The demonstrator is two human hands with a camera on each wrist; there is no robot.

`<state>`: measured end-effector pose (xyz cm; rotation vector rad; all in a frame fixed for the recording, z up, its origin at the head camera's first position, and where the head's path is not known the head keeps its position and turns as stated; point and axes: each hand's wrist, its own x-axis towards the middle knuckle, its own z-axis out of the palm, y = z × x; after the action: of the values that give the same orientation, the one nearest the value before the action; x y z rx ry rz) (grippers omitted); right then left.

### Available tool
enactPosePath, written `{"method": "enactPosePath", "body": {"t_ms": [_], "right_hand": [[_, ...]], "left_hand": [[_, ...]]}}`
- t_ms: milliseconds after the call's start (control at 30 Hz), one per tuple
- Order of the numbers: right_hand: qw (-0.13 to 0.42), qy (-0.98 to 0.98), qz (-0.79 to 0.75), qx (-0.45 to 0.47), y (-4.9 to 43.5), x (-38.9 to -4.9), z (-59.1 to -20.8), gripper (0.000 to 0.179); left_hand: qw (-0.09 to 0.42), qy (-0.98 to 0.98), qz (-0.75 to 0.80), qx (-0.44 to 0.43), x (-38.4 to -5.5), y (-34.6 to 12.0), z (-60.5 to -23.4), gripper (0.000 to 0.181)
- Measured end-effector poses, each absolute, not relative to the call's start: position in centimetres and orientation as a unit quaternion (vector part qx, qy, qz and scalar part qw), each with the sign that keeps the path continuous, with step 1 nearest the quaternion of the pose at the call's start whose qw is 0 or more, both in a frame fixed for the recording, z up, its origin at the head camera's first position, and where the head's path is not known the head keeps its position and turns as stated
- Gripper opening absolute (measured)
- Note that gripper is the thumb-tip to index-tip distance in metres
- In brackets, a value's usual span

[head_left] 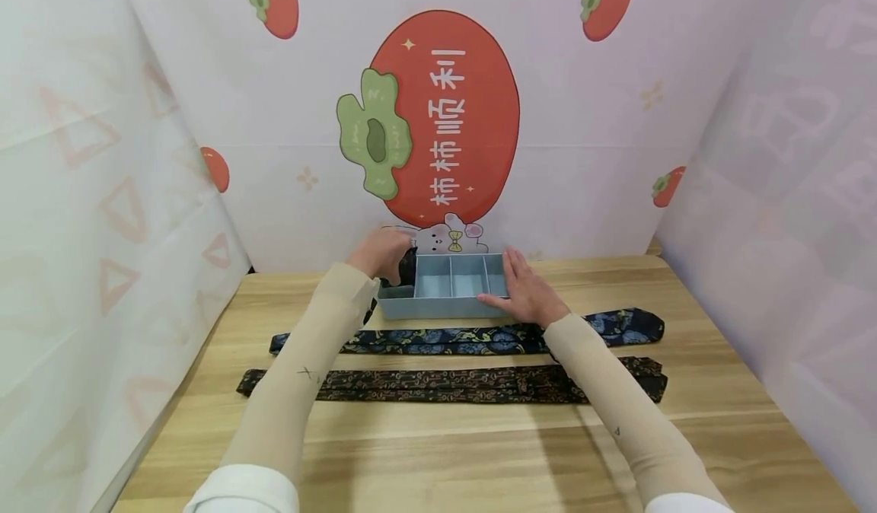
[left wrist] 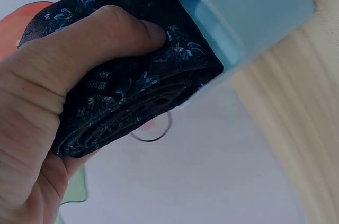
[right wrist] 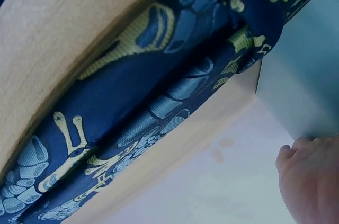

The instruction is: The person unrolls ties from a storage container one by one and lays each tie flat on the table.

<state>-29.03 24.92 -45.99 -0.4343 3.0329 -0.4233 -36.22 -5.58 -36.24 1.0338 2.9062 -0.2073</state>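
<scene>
My left hand (head_left: 381, 254) grips a rolled-up necktie (left wrist: 151, 73), dark with small blue flowers, its thumb lying across the roll. The roll is at the leftmost compartment of a light blue divided box (head_left: 438, 309), and in the left wrist view one end of it overlaps the box's rim. My right hand (head_left: 527, 291) rests on the box's right end, fingers straight over the right compartment and thumb along the front rim. The compartments between my hands hold nothing. In the right wrist view the right hand shows only partly, beside the box wall.
In front of the box, a navy necktie (head_left: 438, 342) with blue and yellow patterns lies stretched sideways. Nearer, a dark brown patterned necktie (head_left: 438, 386) lies parallel to it. My forearms pass over both. A printed cloth (head_left: 575, 148) hangs behind the wooden table (head_left: 438, 452).
</scene>
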Motion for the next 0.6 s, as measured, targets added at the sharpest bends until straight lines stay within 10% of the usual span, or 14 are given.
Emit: {"method": "enactPosePath", "body": {"t_ms": [600], "right_hand": [[0.048, 0.982, -0.114, -0.144, 24.7, -29.0, -44.3, 0.12]], "left_hand": [[0.06, 0.961, -0.003, 0.269, -28.4, -4.8, -29.6, 0.031]]}}
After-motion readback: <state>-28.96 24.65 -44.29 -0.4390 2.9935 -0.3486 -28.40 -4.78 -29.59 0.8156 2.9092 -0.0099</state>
